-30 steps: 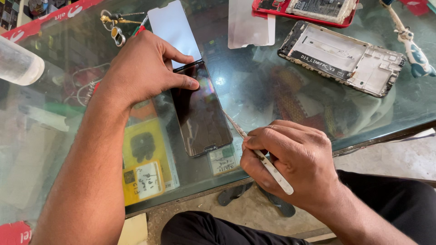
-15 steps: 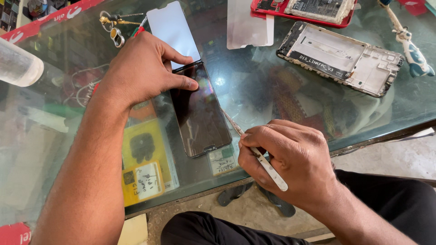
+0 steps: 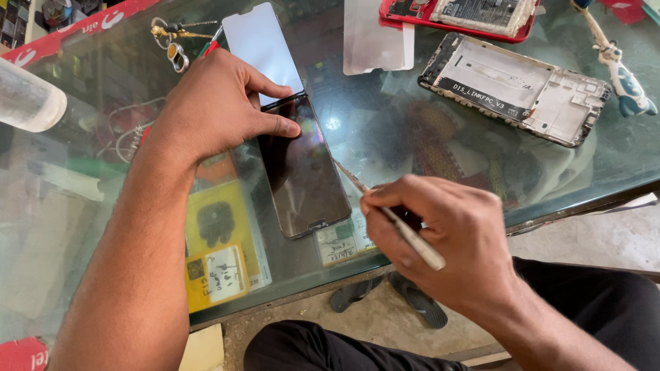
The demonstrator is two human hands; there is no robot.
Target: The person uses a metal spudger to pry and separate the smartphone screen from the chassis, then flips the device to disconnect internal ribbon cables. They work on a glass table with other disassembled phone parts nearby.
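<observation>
A black phone screen panel lies flat on the glass table. My left hand presses on its top end, thumb and forefinger on the upper edge. My right hand holds a thin silver pointed tool like a pen. The tool's tip points at the panel's right edge, a little short of it. A pale glass sheet lies just beyond the panel, partly under my left hand.
A bare phone frame lies at the upper right, a red phone body behind it. A clear film sheet, keys, a plastic bottle and a small figurine also sit on the table. Yellow boxes show under the glass.
My right hand with the tool has shifted slightly right and down. My left hand stays pressed on the panel's top.
</observation>
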